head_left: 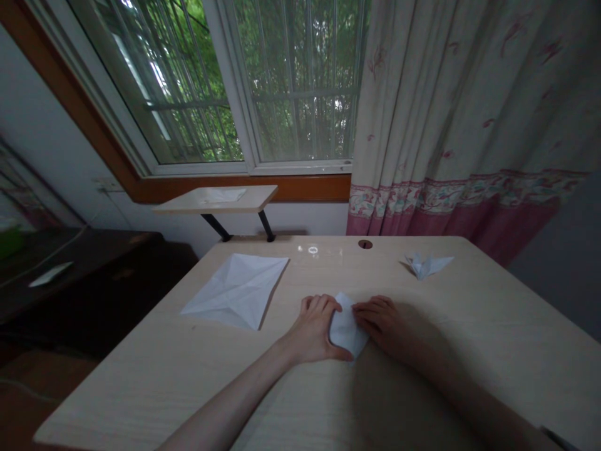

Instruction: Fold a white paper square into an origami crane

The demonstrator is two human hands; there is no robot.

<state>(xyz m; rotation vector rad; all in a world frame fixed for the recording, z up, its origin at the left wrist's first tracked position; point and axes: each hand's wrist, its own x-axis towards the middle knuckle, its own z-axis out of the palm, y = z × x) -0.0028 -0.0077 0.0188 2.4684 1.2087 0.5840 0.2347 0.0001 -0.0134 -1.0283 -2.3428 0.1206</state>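
A small piece of folded white paper (346, 329) lies on the desk between my two hands. My left hand (319, 329) grips its left side, with the thumb at the near corner and the fingers curled at the upper left edge. My right hand (382, 322) has its fingers together and pressed on the paper's right edge; its fingertips are partly hidden. To the left a larger creased sheet of white paper (239, 288) lies unfolded. At the far right of the desk rests a folded paper crane (426, 266).
The light wooden desk (469, 338) has a round cable hole (365, 244) near its back edge. A raised shelf (183, 199) at the back left carries white paper (225, 195). Behind stand a window (300, 94) and a patterned curtain (436, 125). A dark table (117, 244) is at left.
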